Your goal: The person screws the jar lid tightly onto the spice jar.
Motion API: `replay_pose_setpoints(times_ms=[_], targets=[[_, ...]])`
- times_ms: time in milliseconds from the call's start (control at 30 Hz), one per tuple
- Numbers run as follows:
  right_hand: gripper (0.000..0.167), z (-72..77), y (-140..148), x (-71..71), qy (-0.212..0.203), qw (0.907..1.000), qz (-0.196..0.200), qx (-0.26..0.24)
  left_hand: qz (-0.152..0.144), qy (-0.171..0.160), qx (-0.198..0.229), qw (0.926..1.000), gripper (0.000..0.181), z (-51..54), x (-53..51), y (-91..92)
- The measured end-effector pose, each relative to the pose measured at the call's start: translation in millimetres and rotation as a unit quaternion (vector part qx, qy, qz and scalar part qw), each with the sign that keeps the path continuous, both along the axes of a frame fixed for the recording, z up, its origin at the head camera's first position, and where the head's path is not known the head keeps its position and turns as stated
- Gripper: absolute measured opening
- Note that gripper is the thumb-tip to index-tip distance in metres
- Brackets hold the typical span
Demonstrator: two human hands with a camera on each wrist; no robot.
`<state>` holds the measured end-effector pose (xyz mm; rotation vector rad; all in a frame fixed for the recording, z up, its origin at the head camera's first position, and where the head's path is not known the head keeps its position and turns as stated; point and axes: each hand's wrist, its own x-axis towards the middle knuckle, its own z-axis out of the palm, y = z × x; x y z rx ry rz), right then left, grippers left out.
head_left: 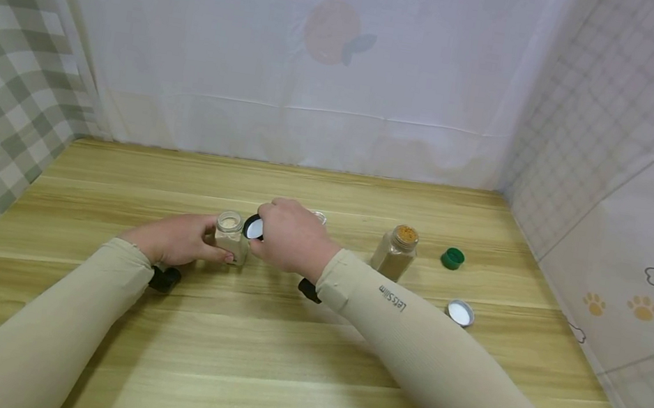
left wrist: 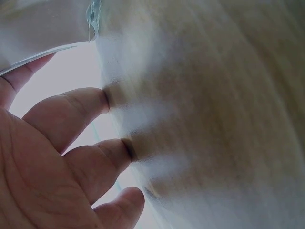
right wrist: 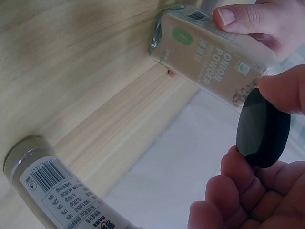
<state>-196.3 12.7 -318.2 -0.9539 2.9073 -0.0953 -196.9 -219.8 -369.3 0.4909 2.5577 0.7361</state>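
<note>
the clear, square-sided onion powder jar (right wrist: 202,59) stands uncapped and upright, holding pale powder (head_left: 230,223); the white-lined black cap (right wrist: 262,129) is tilted just beside its mouth.

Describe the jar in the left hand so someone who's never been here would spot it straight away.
At the wooden table, find the person's left hand. It holds an open, flat-sided clear jar beside the black lid in the right hand. Unlike the open jar of orange-brown powder farther right, it holds pale powder and is printed ONION POWDER.
</note>
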Motion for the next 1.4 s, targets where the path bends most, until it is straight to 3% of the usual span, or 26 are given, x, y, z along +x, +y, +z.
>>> replay_pose_setpoints(times_ms=[833,1400], targets=[[0.030,1.5,0.4,0.2,0.002,0.9999,0.005,-0.009,0.004,-0.005,-0.009,0.9999,0.052,-1.4,-1.5,-1.2],[0.034,1.5,-0.4,-0.5,-0.005,0.9991,0.008,-0.041,-0.013,0.008,-0.006,0.9999,0.055,0.9,0.0,0.2]])
